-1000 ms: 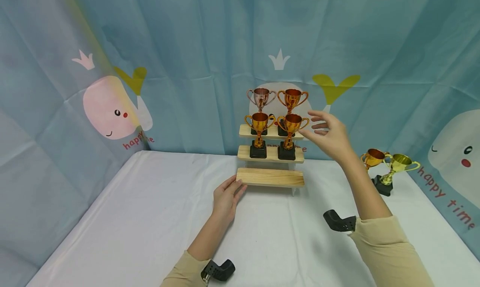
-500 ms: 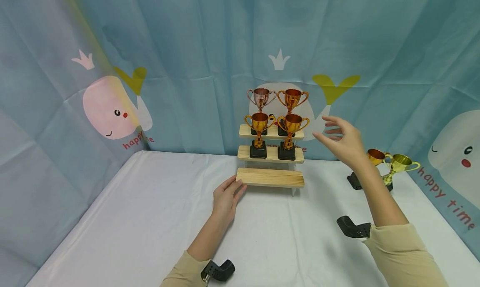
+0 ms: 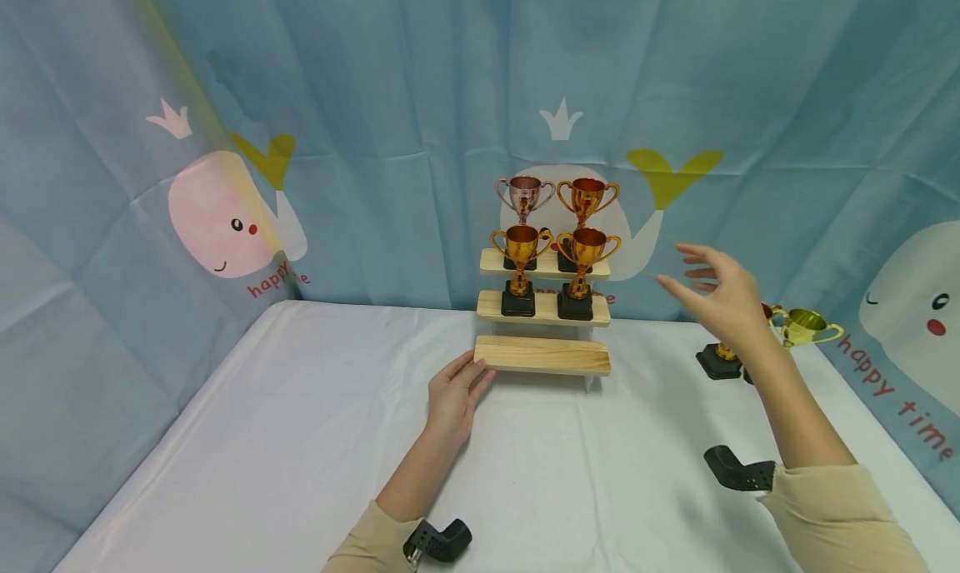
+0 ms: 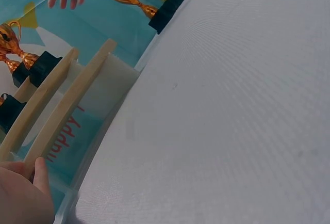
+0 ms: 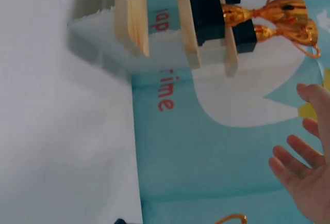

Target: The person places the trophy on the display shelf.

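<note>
Right hand (image 3: 723,294) has moved right, away from the wooden steps (image 3: 542,354), fingers spread and empty, near two cups (image 3: 798,327) on the table. Left hand (image 3: 453,390) rests flat against the bottom step. Next, I think, it must close on a cup.

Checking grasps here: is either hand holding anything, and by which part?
Nothing is held. The right hand is spread in the air; the left hand touches the bottom shelf's left end.

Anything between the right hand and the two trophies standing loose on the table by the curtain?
No. In the head view the open right hand hangs just in front of the orange trophy and yellow-gold trophy, overlapping the orange one; whether it touches is unclear.
</note>
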Tool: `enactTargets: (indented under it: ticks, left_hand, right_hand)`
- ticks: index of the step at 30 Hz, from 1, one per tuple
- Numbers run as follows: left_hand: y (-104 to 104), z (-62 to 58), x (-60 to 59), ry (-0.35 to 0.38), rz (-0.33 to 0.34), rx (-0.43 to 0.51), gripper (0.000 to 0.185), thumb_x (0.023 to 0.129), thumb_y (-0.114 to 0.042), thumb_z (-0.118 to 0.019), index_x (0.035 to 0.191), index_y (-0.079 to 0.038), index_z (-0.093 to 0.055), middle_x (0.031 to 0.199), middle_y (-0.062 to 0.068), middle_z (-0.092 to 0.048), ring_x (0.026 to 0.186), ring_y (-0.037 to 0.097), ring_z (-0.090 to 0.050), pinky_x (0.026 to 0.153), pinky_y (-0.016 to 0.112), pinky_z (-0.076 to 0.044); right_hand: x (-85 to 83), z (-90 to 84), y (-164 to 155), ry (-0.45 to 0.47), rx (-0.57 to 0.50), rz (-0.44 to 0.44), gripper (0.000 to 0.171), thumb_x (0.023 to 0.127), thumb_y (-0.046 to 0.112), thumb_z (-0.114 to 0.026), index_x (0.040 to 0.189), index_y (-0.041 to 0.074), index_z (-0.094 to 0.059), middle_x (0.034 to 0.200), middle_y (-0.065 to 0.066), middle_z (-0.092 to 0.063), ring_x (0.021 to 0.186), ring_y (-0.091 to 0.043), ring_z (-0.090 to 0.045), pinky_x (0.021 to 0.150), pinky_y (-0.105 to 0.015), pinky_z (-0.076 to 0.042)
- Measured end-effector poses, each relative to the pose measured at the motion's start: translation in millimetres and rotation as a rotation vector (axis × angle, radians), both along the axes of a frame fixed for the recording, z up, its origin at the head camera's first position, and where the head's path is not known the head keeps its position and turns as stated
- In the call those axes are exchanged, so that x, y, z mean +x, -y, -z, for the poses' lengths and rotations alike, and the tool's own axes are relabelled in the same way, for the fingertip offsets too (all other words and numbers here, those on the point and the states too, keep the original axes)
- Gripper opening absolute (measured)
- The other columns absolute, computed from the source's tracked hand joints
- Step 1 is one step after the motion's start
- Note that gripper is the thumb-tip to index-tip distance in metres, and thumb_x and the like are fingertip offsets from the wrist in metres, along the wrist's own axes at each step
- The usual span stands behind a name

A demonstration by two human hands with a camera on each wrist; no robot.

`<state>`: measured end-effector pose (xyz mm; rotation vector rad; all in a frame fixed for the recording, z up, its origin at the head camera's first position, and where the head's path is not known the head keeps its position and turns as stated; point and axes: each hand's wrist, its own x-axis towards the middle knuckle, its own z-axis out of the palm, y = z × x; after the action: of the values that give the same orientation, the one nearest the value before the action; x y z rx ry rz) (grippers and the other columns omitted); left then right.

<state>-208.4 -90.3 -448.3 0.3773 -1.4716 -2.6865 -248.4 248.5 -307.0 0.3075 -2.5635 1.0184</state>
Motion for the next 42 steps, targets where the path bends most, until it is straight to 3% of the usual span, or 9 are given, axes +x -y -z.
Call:
enactTargets:
  ticks: [18, 19, 22, 24, 26, 33, 39, 41, 42]
  left_hand:
    - [-0.6, -0.3, -0.6, -0.002, -0.008, 0.0, 0.049, 0.105, 0.007, -0.057, 0.15, 0.016, -0.041, 0.151, 0.033, -0.044, 0.131, 0.032, -0.056, 0.109, 0.034, -0.058]
    - [-0.5, -0.3, -0.6, -0.001, -0.009, 0.0, 0.049, 0.105, 0.007, -0.056, 0.15, 0.016, -0.041, 0.151, 0.033, -0.044, 0.131, 0.032, -0.056, 0.109, 0.034, -0.058]
    - [-0.4, 0.1, -1.0, 0.008, -0.009, 0.0, 0.048, 0.105, 0.007, -0.056, 0.15, 0.016, -0.042, 0.151, 0.032, -0.045, 0.131, 0.032, -0.056, 0.109, 0.034, -0.058]
    - [-0.2, 0.2, -0.8, 0.013, -0.007, 0.0, 0.048, 0.105, 0.007, -0.056, 0.15, 0.015, -0.042, 0.151, 0.031, -0.046, 0.132, 0.033, -0.056, 0.109, 0.034, -0.059]
    - [-0.2, 0.3, -0.5, 0.014, -0.006, -0.002, 0.048, 0.105, 0.007, -0.056, 0.15, 0.015, -0.042, 0.151, 0.031, -0.046, 0.133, 0.034, -0.055, 0.109, 0.034, -0.059]
    - [-0.8, 0.6, -0.5, 0.014, -0.003, -0.004, 0.048, 0.105, 0.007, -0.055, 0.151, 0.015, -0.042, 0.152, 0.031, -0.044, 0.137, 0.036, -0.053, 0.11, 0.033, -0.058]
    - [-0.8, 0.4, -0.3, 0.012, -0.006, 0.0, 0.048, 0.105, 0.007, -0.056, 0.15, 0.015, -0.042, 0.152, 0.032, -0.045, 0.137, 0.037, -0.053, 0.11, 0.034, -0.058]
    - [-0.5, -0.1, 0.3, 0.012, -0.006, 0.002, 0.048, 0.105, 0.007, -0.056, 0.15, 0.015, -0.042, 0.152, 0.032, -0.045, 0.137, 0.037, -0.053, 0.111, 0.035, -0.058]
    - [-0.6, 0.0, 0.3, 0.009, -0.006, 0.004, 0.049, 0.105, 0.007, -0.056, 0.151, 0.015, -0.041, 0.152, 0.032, -0.044, 0.137, 0.037, -0.053, 0.111, 0.035, -0.057]
  right_hand:
    - [10.1, 8.5, -41.9, -0.009, 0.069, 0.069, 0.064, 0.103, 0.028, -0.072, 0.153, -0.003, -0.049, 0.143, -0.036, -0.052, 0.127, -0.055, -0.052, 0.102, -0.073, -0.051]
    - [10.2, 9.6, -44.1, -0.011, 0.075, 0.076, 0.064, 0.103, 0.028, -0.072, 0.153, -0.003, -0.049, 0.143, -0.035, -0.052, 0.128, -0.054, -0.052, 0.101, -0.07, -0.053]
    - [11.4, 13.4, -50.9, -0.016, 0.083, 0.094, 0.064, 0.102, 0.028, -0.073, 0.153, -0.003, -0.05, 0.143, -0.035, -0.052, 0.126, -0.053, -0.053, 0.096, -0.032, -0.061]
    - [12.4, 15.9, -55.0, -0.016, 0.087, 0.106, 0.063, 0.101, 0.027, -0.074, 0.152, -0.003, -0.05, 0.143, -0.035, -0.053, 0.125, -0.053, -0.055, 0.083, -0.007, -0.051]
    - [13.1, 18.1, -58.6, -0.013, 0.093, 0.12, 0.064, 0.101, 0.027, -0.074, 0.152, -0.003, -0.051, 0.143, -0.035, -0.053, 0.124, -0.054, -0.055, 0.072, 0.005, -0.034]
    - [16.2, 22.0, -67.2, -0.005, 0.122, 0.158, 0.067, 0.101, 0.029, -0.074, 0.153, -0.003, -0.049, 0.141, -0.036, -0.053, 0.12, -0.057, -0.056, 0.071, -0.005, -0.035]
    - [20.1, 27.1, -71.1, -0.054, 0.076, 0.192, 0.064, 0.099, 0.022, -0.077, 0.151, -0.006, -0.051, 0.139, -0.037, -0.053, 0.117, -0.056, -0.056, 0.068, 0.005, -0.032]
    - [21.5, 29.7, -71.7, -0.096, 0.068, 0.217, 0.061, 0.097, 0.018, -0.079, 0.148, -0.006, -0.054, 0.136, -0.036, -0.055, 0.11, -0.037, -0.062, 0.068, 0.008, -0.03]
    - [22.2, 30.8, -71.9, -0.112, 0.066, 0.229, 0.06, 0.097, 0.016, -0.079, 0.147, -0.007, -0.055, 0.134, -0.036, -0.056, 0.108, -0.035, -0.062, 0.068, 0.009, -0.03]
